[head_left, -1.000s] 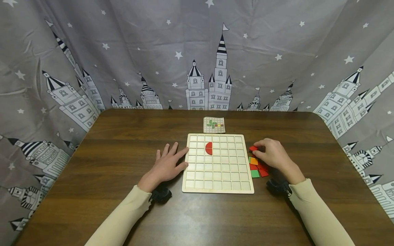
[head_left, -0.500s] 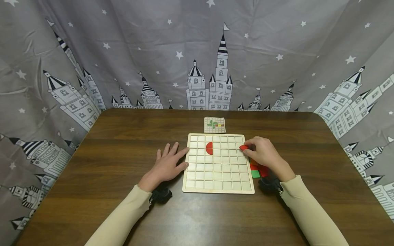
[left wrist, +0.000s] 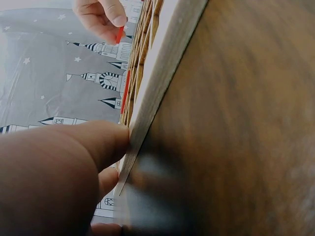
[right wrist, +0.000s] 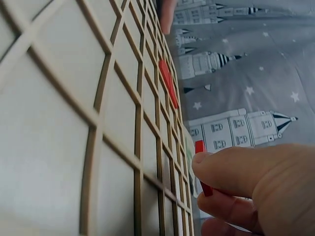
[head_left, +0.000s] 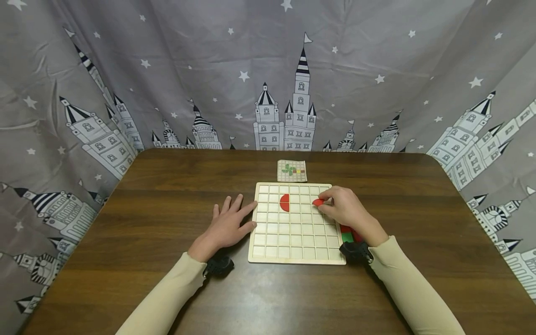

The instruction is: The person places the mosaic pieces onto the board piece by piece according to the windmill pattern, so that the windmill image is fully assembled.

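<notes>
A cream grid board lies on the table, its cells divided by thin raised strips. My left hand rests at its left side with fingers spread; the thumb touches the board's edge. Above the board's upper right cells, my right hand pinches a red tile between thumb and fingers. In the right wrist view the tile stands on edge, apart from the grid. Two red quarter-round tiles sit in upper cells, together forming a half circle.
Beyond the board lies a small pattern card with a printed grid and green, red and yellow shapes. Right of the board, partly under my right hand, are loose tiles, including a green one and red ones. A grey castle-print curtain hangs behind.
My right hand has lifted the red tile from the loose tiles and carried it left over the board's right part. The left hand stays in place.
</notes>
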{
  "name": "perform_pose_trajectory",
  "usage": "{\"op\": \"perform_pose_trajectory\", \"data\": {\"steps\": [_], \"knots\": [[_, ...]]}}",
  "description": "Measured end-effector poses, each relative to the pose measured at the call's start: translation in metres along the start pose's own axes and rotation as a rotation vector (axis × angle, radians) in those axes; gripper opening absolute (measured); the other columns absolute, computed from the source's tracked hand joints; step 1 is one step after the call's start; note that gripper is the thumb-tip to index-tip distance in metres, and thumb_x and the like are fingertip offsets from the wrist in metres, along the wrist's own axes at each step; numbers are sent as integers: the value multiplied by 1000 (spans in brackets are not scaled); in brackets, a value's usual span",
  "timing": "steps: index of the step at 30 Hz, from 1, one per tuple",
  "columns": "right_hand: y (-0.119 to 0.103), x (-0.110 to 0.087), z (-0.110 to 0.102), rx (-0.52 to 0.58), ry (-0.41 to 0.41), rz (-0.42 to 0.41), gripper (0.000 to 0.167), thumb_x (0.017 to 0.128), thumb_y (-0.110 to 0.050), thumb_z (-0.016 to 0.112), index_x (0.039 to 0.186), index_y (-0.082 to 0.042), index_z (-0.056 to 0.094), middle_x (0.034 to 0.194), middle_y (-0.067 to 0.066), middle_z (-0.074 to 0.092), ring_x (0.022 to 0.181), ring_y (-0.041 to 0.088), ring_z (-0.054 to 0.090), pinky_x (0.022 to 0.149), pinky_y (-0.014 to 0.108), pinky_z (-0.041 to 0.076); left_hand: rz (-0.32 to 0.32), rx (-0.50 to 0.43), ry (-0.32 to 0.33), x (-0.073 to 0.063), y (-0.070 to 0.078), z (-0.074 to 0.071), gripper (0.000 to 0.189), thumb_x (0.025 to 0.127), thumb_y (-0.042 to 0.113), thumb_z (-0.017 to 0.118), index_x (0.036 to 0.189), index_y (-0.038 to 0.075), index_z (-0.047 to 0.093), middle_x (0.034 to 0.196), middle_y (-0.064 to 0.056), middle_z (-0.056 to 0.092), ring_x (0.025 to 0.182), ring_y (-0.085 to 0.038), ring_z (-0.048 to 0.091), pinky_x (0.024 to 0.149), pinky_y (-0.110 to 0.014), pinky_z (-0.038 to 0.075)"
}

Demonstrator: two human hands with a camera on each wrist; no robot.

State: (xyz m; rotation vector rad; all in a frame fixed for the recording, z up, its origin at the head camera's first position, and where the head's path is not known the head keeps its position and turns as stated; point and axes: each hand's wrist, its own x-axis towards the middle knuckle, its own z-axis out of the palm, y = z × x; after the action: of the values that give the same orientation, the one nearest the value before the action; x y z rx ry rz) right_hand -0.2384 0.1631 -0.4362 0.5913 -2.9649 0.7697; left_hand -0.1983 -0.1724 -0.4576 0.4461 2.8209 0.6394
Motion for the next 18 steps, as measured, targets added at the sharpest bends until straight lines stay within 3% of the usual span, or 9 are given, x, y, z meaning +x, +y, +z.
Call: {"op": "perform_pose_trajectory", "data": {"steps": [18], "knots": [[-19,11,14,-7,-29,-105,26,88,-11,73,112,-3,78,108,12,77,73,13,60,76,38,54,-14,3,0,0,1,0,61,104,42,53,161,26,36,171,-21,13,157,-52,1,117,-78,1]]}}
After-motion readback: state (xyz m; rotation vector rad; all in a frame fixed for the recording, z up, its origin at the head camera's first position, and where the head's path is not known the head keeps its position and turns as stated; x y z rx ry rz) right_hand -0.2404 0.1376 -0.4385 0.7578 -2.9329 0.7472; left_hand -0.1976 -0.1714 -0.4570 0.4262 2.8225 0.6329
